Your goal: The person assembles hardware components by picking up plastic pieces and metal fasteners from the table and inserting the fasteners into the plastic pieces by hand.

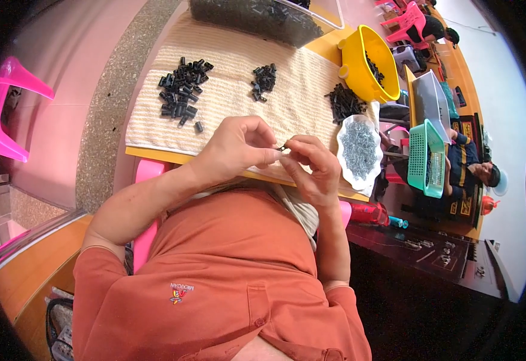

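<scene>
Over the table's near edge, both my hands meet around a small black part (282, 148). My left hand (239, 149) pinches it between thumb and fingers from the left. From the right, the bent fingers of my right hand (314, 165) close on the same part, and the fingertips cover much of it. Beyond my left hand lies a loose pile of short black cylindrical pieces (181, 90). A smaller black pile (264, 79) sits farther back. To the right of my right hand, a white scalloped dish (342, 147) holds many small silvery metal pieces.
A striped cloth (233, 114) covers the table. At the back stands a clear bin (257, 27) of black pieces. A yellow tub (350, 60) is at right, beside thin black pieces (345, 103). Farther right, another person (468, 165) sits near a green basket (418, 153).
</scene>
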A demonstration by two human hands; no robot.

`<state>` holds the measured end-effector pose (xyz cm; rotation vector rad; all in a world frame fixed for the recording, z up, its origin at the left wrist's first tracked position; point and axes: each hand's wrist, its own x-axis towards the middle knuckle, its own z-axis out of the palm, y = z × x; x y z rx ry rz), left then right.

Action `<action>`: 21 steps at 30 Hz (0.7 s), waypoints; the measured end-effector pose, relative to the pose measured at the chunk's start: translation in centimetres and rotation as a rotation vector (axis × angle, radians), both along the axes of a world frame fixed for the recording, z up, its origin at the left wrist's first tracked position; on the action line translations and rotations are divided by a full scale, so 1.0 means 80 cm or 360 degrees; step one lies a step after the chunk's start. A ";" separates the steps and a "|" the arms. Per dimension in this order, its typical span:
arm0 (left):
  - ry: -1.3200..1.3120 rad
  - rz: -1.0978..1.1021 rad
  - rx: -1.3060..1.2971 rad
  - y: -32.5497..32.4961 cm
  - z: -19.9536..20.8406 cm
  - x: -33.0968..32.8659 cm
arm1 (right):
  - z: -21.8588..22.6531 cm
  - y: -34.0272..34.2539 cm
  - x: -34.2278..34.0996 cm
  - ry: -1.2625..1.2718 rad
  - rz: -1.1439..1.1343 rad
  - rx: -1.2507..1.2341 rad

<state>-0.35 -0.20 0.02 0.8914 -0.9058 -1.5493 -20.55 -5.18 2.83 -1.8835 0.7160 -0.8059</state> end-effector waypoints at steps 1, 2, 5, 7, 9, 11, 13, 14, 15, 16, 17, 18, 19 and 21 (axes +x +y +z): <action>-0.0009 0.0005 0.0014 0.000 0.002 0.001 | 0.002 0.002 0.003 0.0104 -0.0055 -0.0227; -0.0017 0.0011 0.0028 0.000 0.004 0.002 | 0.002 0.003 0.006 0.0208 -0.0111 -0.0454; 0.0041 -0.0019 0.0057 -0.001 0.005 0.004 | -0.006 0.005 0.015 0.0204 -0.0163 -0.0886; 0.0021 0.0021 0.0044 0.000 0.003 0.004 | -0.009 0.007 0.021 0.0187 -0.0195 -0.1121; 0.0001 0.0057 0.0030 0.000 0.003 0.005 | -0.011 0.008 0.025 0.0160 -0.0198 -0.1174; 0.0006 0.0067 0.0049 0.000 0.006 0.006 | -0.012 0.008 0.029 0.0135 -0.0204 -0.1229; 0.0009 0.0070 0.0065 0.001 0.005 0.007 | -0.009 0.009 0.033 0.0127 -0.0179 -0.1340; 0.0014 0.0070 0.0081 0.002 0.004 0.008 | -0.013 0.009 0.034 0.0124 -0.0177 -0.1339; 0.0013 0.0064 0.0076 0.001 0.004 0.007 | -0.017 0.008 0.035 0.0128 -0.0204 -0.1388; -0.0008 0.0055 0.0082 0.001 0.003 0.007 | -0.020 0.008 0.035 0.0131 -0.0231 -0.1437; -0.0029 0.0045 0.0087 0.001 0.003 0.006 | -0.020 0.008 0.034 0.0132 -0.0236 -0.1441; -0.0032 0.0045 0.0085 0.001 0.005 0.007 | -0.020 0.008 0.035 0.0126 -0.0239 -0.1445; -0.0030 0.0032 0.0113 0.002 0.008 0.008 | -0.020 0.008 0.036 0.0119 -0.0242 -0.1449; -0.0030 0.0019 0.0138 0.002 0.009 0.008 | -0.022 0.008 0.037 0.0103 -0.0231 -0.1434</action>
